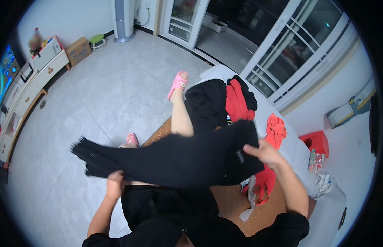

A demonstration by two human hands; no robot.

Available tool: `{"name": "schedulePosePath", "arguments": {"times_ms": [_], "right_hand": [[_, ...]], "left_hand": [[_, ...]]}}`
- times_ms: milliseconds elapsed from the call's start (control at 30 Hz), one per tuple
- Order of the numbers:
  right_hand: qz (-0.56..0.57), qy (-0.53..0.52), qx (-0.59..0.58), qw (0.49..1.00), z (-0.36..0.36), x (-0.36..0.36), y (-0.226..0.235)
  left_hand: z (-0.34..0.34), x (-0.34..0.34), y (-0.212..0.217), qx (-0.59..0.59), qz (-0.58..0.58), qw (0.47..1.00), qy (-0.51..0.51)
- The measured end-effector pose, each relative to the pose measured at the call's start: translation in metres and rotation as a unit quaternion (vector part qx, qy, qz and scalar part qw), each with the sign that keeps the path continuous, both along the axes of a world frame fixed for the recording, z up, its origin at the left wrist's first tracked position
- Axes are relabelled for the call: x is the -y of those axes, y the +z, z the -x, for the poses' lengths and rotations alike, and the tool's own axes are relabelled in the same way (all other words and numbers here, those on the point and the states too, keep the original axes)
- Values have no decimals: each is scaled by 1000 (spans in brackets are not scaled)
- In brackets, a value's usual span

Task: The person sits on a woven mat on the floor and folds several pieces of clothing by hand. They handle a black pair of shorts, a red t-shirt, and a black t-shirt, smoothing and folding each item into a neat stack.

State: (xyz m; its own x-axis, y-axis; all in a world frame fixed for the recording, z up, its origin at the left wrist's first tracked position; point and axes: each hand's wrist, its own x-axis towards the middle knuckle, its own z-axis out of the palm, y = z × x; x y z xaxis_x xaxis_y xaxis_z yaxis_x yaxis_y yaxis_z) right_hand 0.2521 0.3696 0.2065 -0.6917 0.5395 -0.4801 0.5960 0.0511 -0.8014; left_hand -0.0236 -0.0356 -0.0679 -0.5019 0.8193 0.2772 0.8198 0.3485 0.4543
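Stretched across my lap is a pair of black trousers (179,158), folded lengthwise, with frayed hems at the left and a small label near the waist end at the right. My left hand (115,184) is closed on the lower edge not far from the hems. At the waist end, my right hand (265,154) grips the cloth with its thumb on top and its other fingers partly hidden. Beyond the trousers lie black clothes (206,101) with a red garment (236,101) on them. Beside my right forearm is a red garment (265,185) with a grey strip.
I sit on a seat with a brown woven mat (228,201). An orange-red cloth (276,129) lies on the white cover, near a red plastic stool (317,142). Pink slippers (179,82) are on my feet. A cardboard box (78,51) stands beside the white cabinet (51,68).
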Motion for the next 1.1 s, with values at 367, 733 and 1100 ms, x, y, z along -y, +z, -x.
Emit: {"name": "schedulePosePath", "arguments": {"times_ms": [367,733,1100], "right_hand": [[17,-83,-59,995,-74,54,-111],[-45,-20,-67,997,-41,81,-114],[-91,5,-29,995,-39,54,-128]], "left_hand": [[-121,-196,114,570,-82,793,-199],[-157,-259,137,720,201,658,-94],[-127,-259,102,783,221,581,-26]]}}
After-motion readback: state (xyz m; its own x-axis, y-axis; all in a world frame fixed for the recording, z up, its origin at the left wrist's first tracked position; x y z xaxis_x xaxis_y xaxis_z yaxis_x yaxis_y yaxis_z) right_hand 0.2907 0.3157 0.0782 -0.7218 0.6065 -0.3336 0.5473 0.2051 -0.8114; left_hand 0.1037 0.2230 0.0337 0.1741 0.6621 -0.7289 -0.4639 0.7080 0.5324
